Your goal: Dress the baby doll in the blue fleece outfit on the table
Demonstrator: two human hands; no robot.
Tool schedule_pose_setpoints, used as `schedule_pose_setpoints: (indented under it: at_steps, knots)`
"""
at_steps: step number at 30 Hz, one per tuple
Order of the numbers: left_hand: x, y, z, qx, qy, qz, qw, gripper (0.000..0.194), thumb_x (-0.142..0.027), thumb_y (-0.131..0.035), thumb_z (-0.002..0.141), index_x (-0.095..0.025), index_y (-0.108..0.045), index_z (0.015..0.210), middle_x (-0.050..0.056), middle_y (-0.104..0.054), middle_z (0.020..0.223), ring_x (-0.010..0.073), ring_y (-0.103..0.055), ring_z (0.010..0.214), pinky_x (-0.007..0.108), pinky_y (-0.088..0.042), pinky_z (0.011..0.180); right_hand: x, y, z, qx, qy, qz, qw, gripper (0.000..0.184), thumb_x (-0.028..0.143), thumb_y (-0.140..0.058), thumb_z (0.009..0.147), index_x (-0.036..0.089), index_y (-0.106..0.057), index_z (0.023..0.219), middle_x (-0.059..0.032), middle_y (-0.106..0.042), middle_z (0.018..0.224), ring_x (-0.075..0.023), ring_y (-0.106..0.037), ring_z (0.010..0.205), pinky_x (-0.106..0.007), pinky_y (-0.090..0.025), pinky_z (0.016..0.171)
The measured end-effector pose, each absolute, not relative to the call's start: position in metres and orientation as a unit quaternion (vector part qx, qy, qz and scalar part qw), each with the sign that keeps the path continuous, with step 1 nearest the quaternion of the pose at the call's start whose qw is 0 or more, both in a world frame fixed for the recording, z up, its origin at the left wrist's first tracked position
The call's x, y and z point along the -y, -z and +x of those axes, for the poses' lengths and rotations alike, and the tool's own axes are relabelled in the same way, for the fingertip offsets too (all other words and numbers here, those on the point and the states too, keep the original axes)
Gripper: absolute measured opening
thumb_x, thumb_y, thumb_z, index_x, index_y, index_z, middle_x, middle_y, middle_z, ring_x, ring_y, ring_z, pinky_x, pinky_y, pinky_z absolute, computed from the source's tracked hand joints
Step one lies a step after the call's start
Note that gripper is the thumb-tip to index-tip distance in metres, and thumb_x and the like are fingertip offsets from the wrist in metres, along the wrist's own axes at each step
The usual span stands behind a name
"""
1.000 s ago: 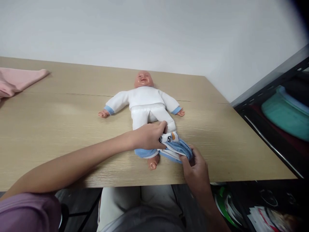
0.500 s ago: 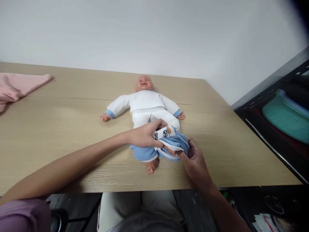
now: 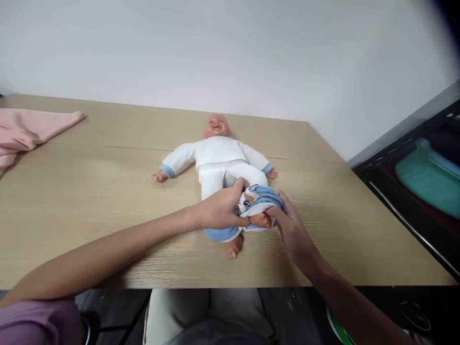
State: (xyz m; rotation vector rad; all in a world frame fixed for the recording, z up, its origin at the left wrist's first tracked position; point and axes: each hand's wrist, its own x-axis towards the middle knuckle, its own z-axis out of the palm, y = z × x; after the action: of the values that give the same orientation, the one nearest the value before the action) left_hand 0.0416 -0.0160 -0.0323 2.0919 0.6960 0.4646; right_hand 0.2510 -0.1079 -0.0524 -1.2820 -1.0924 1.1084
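Observation:
A baby doll (image 3: 217,151) in a white top and white trousers lies on its back, its head toward the wall. Around its lower legs is a blue and white garment (image 3: 264,194) with embroidered eyes and an orange patch, bunched at the raised leg on the right. My left hand (image 3: 226,206) is closed on the left side of the bunched cloth, close to the doll's bare foot (image 3: 260,220). On the opposite side, my right hand (image 3: 293,225) grips the cloth's edge, thumb beside that foot. The doll's other foot (image 3: 234,247) pokes out of a blue cuff below.
The wooden table (image 3: 108,187) runs up to a white wall. A pink cloth (image 3: 32,127) lies at the far left. At the right, a black rack (image 3: 406,201) holds a teal item (image 3: 431,175).
The cloth has been drawn back over the raised foot, so more of its toes show. My right hand has moved slightly up; the view has shifted a little.

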Motion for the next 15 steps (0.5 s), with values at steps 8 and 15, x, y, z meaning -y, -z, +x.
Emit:
schedule_pose_setpoints:
  at_steps: [8,15]
  knots:
    - [0.0,0.032,0.031,-0.224,-0.238,0.825,0.461,0.044,-0.029,-0.078,0.085,-0.021,-0.061,0.125,0.007,-0.073,0.12,0.0299,-0.07,0.111,0.043,-0.056,0.094,0.106,0.06,0.261,0.504,-0.453,-0.497,0.542,0.025,0.049,-0.08,0.098,0.029,-0.068,0.107,-0.0011,-0.07,0.1,-0.0242,-0.066,0.097,-0.035,-0.057,0.088]
    - [-0.007,0.013,0.02,-0.205,-0.123,0.85,0.47,0.015,-0.028,-0.076,0.095,-0.018,-0.071,0.106,0.002,-0.073,0.094,0.0201,-0.066,0.084,0.031,-0.049,0.073,0.08,0.066,0.311,0.617,-0.565,-0.43,0.34,0.053,0.05,-0.09,0.095,0.031,-0.071,0.141,-0.0053,-0.08,0.129,-0.0318,-0.075,0.12,-0.042,-0.061,0.1]
